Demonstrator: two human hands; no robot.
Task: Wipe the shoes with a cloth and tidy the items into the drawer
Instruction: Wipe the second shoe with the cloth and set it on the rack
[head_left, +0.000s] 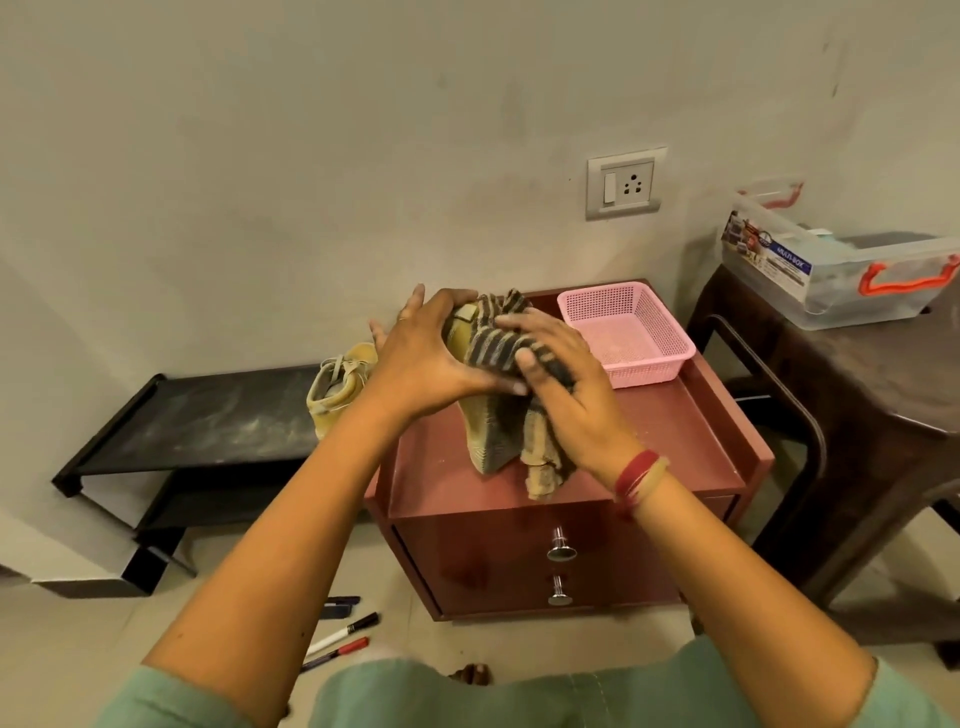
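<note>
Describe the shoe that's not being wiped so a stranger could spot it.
Left of the red drawer cabinet stands a low black rack. The tan shoe sits on the rack's right end. Unlike the other shoe, it has no striped cloth over it.

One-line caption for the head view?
Left hand holds a tan shoe at the red cabinet while right hand grips a striped cloth against it.

glossy red cabinet (675, 447), woven striped cloth (498, 343), perforated pink plastic basket (654, 358).
</note>
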